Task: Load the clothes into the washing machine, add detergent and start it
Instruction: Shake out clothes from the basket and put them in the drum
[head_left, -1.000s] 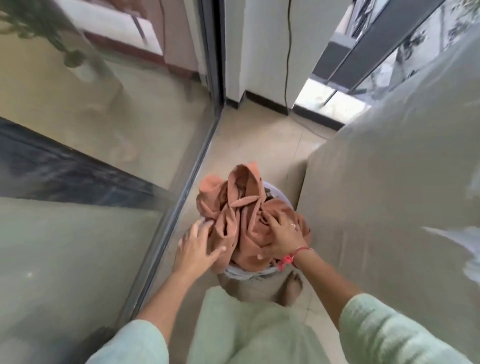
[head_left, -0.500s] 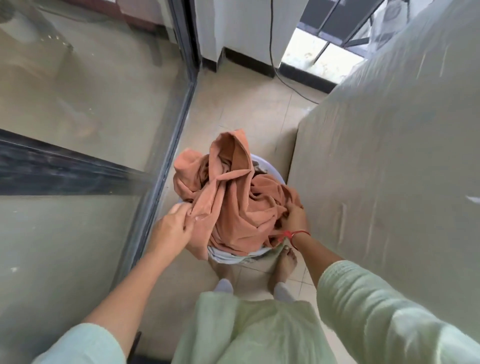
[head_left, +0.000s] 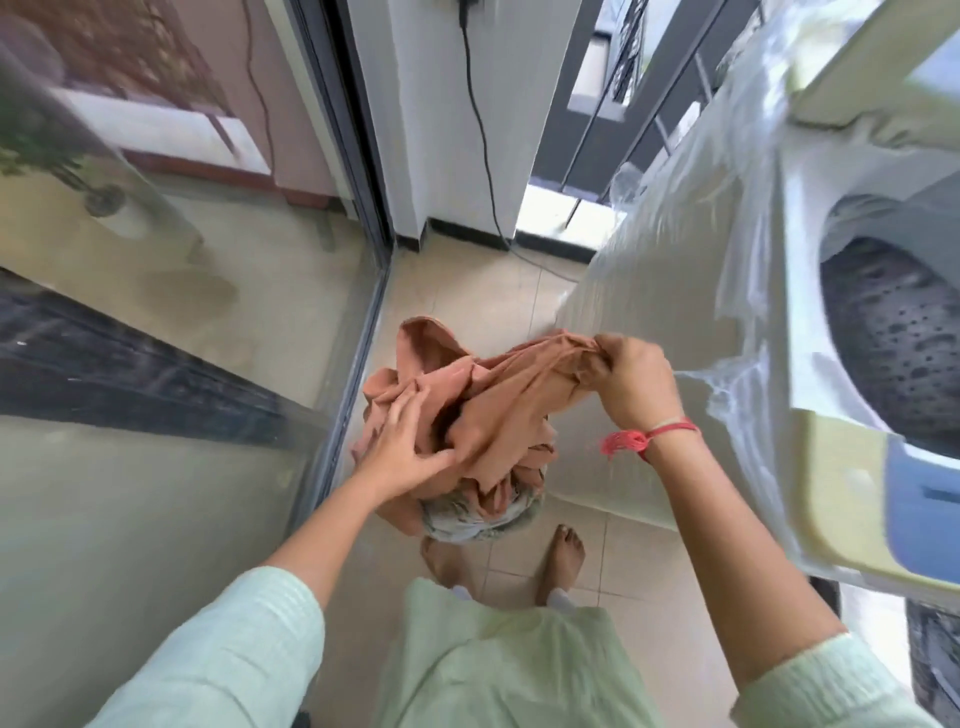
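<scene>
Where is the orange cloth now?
Head view, centre: the orange cloth lies heaped on the basket, left of the washing machine, its raised end gripped by the right hand.

One view, from a wide-angle camera worn on the head. Faces forward and steeply down from standing height onto beige tiled floor (head_left: 467, 291). White top-loading washing machine wrapped in clear plastic film (head_left: 675, 249) close along the right edge, drum mouth seen from above. Rust-orange crumpled cloth (head_left: 498, 395) just left of the machine, near, at frame centre. Grey-framed glass sliding door (head_left: 208, 291) farther left of the machine. Bare feet (head_left: 563, 556) beside the machine's near corner, low in frame.
</scene>
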